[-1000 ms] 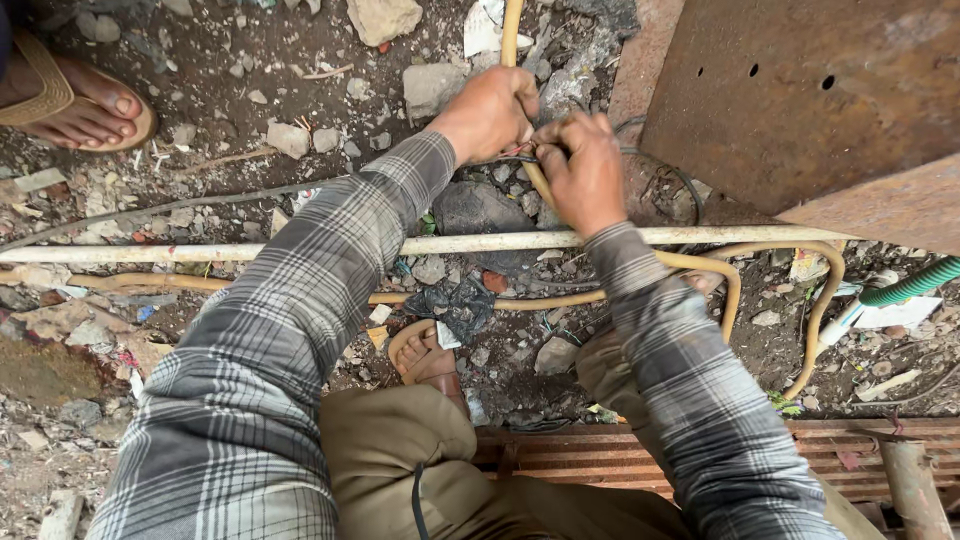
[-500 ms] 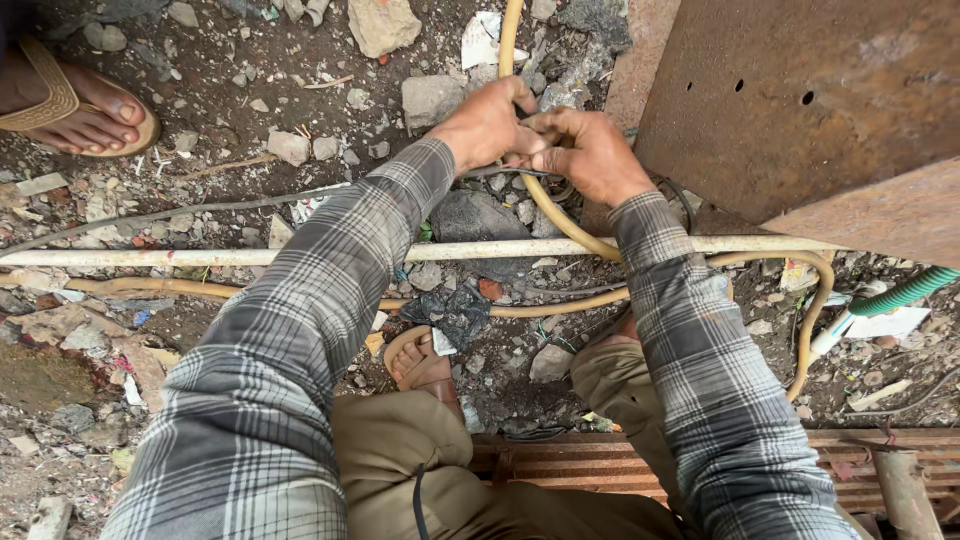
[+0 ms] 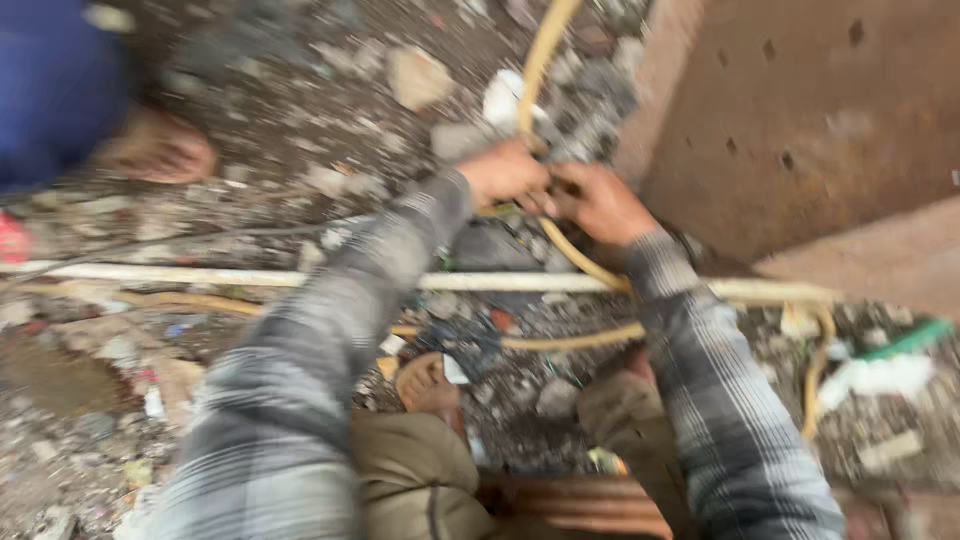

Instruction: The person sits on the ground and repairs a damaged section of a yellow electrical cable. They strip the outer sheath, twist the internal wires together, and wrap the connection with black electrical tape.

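Whole shot is smeared with motion blur, so the rubble ground [image 3: 300, 130] and the rusty metal sheet [image 3: 800, 120] at the right edge are mush. Both hands — left hand [image 3: 508, 172], right hand [image 3: 600, 203] — are closed around the yellow hose [image 3: 545, 50] beside that sheet, with the pale pipe [image 3: 200, 275] crossing below them — can't make out individual fingers.

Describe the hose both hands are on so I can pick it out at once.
Start at the rusty steel plate on the right. Just left of its edge, the left hand and right hand meet on a yellowish hose. Unlike the straight pale pipe lying across the rubble, it curves.
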A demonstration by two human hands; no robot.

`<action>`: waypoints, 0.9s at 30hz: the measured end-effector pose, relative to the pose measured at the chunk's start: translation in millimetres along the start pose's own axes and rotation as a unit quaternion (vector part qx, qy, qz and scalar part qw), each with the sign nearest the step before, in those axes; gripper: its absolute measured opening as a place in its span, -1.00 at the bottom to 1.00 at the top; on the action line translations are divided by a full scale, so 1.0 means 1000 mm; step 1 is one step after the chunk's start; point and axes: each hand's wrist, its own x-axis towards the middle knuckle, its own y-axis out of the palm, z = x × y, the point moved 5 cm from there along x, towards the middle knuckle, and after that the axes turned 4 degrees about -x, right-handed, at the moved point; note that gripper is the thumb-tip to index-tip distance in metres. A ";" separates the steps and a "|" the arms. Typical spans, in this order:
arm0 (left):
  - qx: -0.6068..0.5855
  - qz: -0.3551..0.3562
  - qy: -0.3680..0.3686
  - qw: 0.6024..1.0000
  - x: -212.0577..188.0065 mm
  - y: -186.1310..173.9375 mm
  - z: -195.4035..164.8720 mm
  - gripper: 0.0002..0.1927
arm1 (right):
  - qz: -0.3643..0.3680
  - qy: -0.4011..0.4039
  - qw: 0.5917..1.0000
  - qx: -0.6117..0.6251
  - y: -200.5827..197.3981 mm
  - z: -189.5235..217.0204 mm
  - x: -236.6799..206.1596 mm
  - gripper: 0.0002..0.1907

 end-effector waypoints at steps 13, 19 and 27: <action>0.408 -0.087 0.088 0.905 -0.068 0.006 -0.057 -0.61 | 0.116 0.047 0.965 -0.230 0.000 -0.039 0.029 -0.76; 0.404 -0.027 0.091 0.910 -0.077 0.018 -0.039 -0.57 | 0.117 0.058 0.897 -0.421 -0.002 -0.014 0.029 -0.78; 0.317 -0.065 0.271 0.906 -0.047 0.017 -0.009 -0.68 | 0.042 -0.108 0.877 -0.466 -0.005 0.068 0.008 -0.83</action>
